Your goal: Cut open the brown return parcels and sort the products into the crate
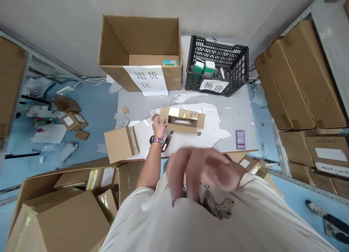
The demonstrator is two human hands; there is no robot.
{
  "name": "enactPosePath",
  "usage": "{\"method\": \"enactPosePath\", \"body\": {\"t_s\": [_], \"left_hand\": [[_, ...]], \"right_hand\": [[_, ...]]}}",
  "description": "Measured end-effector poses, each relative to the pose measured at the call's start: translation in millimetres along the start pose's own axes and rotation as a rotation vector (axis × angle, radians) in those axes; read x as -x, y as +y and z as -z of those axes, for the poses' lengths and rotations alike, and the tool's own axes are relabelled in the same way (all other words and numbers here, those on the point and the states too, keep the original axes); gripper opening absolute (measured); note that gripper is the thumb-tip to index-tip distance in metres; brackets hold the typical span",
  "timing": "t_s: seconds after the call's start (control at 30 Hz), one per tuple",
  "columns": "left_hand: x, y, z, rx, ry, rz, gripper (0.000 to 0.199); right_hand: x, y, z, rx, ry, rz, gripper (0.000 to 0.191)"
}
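Note:
My left hand [159,127], with a watch on its wrist, grips the left end of a small open cardboard box [181,127] on the table. The box's flaps are spread, and shiny tape with handwriting runs along its far side. A red and black utility knife [167,141] lies just right of my left wrist. My right hand [201,168] is raised close to the camera in front of my shirt, a little blurred. Its fingers are bent and apart, with nothing seen in them. A closed carton [118,145] stands left of my left hand.
Behind stand a large open carton [114,76] with a paper sign and a black plastic crate [237,72] holding green-and-white boxes [208,68]. A phone-like rectangle [240,139] lies at the right edge. Stacked cartons [308,81] line the right; a carton of boxes [29,188] is lower left.

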State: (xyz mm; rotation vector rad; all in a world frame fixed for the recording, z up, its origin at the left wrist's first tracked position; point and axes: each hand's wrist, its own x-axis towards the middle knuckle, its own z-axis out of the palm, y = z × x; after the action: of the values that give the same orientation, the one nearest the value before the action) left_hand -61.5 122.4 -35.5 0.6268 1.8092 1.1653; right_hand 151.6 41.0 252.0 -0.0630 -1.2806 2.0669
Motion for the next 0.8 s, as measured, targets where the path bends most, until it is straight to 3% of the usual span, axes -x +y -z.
{"method": "enactPosePath", "body": {"t_s": [0.07, 0.17, 0.27, 0.33, 0.43, 0.53, 0.63, 0.8], "left_hand": [[-4, 7, 22.4, 0.051, 0.051, -0.017, 0.022], [-14, 20, 61.8, 0.12, 0.198, -0.082, 0.025], [-23, 35, 102.6, 0.22, 0.379, -0.187, 0.026], [-23, 43, 126.7, 0.272, 0.443, -0.208, 0.025], [-12, 47, 151.9, 0.328, 0.511, -0.204, 0.022], [8, 39, 158.9, 0.349, 0.477, -0.179, 0.023], [30, 25, 147.8, 0.348, 0.38, -0.133, 0.031], [65, 5, 109.7, 0.305, 0.22, -0.08, 0.037]], "right_hand": [[-1, 15, 29, 0.283, 0.402, 0.001, 0.04], [12, 44, 99, 0.637, 0.92, 0.001, 0.038], [41, 69, 158, 0.779, 1.212, -0.084, 0.044], [64, 81, 177, 0.775, 1.334, -0.106, 0.043], [88, 95, 175, 0.755, 1.377, -0.143, 0.041], [89, 111, 163, 0.762, 1.262, -0.22, 0.042], [69, 129, 159, 0.745, 1.133, -0.258, 0.052], [36, 151, 160, 0.675, 0.969, -0.401, 0.071]]}}
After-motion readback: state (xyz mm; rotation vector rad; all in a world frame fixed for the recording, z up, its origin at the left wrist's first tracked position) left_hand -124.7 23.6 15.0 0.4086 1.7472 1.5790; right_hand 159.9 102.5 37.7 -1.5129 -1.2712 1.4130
